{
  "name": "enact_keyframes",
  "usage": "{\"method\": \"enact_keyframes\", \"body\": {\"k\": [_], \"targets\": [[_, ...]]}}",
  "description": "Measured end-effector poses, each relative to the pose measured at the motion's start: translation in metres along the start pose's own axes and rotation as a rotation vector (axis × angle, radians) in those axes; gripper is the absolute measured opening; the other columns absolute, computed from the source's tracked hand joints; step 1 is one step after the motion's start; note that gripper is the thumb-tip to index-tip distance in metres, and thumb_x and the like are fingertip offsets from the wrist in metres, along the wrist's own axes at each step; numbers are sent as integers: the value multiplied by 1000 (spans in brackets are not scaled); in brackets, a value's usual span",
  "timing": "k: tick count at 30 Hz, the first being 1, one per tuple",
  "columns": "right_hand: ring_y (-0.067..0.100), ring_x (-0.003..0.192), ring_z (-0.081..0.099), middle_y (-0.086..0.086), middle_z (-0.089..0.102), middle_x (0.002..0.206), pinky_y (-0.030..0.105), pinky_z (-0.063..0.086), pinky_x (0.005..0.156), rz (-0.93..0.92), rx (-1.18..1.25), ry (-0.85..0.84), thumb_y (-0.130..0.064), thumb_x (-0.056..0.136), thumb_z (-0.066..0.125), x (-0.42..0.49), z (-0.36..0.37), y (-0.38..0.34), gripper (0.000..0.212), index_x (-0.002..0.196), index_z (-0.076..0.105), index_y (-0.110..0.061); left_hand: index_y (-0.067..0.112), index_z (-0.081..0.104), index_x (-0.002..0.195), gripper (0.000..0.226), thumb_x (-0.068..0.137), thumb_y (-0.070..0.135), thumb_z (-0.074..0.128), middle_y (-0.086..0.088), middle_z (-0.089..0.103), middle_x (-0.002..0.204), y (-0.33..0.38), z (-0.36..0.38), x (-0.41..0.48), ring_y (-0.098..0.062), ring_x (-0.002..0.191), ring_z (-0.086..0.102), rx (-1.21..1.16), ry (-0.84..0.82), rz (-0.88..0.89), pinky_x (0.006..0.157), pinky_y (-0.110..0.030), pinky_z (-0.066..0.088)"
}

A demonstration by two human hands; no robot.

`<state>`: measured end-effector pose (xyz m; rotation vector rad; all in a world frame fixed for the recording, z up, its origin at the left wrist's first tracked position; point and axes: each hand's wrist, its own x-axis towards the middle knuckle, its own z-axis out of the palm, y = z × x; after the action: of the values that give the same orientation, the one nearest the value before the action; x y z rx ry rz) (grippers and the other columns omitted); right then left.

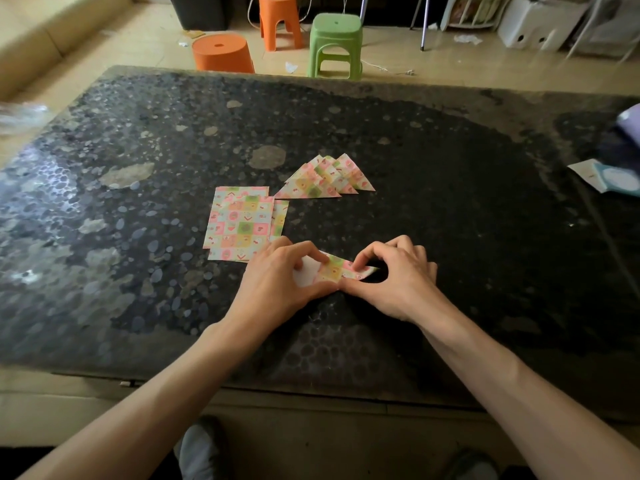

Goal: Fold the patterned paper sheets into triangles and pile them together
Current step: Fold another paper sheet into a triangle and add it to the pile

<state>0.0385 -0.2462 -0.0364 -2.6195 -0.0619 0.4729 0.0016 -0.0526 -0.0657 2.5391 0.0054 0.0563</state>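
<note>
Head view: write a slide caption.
Left hand and right hand fold a patterned sheet; unfolded sheets and the triangle pile lie beyond.

A dark, mottled worktop (450,202) fills the middle of the frame, and along the top a pale tan floor (433,64) dotted with scraps holds a low round orange stool (221,53), a taller orange stool (278,19), a green stool (335,43) and white containers (540,22) at upper right.

Home room: plastic stools (335,46), tiled floor (450,64)
</note>
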Motion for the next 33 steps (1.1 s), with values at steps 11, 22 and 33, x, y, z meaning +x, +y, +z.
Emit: {"method": "enact_keyframes", "body": {"k": [11,22,33], "targets": [[12,114,50,-10,54,118,41,48,102,-4,131,4,-41,83,84,4,-13,5,23,95,65,-41,49,63,115,38,81,65,72,16,49,102,4,0,-2,-8,103,47,86,-26,24,81,-29,37],[10,87,59,-8,64,101,22,46,69,47,320,46,-7,86,80,13,-16,15,31,99,69,-33,55,63,118,36,84,64,69,18,47,101,6,-2,0,-6,103,45,93,-67,20,81,-28,36],[9,86,60,-7,67,102,22,46,75,0,400,-1,10,90,60,13,-19,25,46,103,70,-32,56,63,118,37,83,66,69,21,46,98,3,-2,0,-5,101,45,88,-80,21,81,-28,38]]}}
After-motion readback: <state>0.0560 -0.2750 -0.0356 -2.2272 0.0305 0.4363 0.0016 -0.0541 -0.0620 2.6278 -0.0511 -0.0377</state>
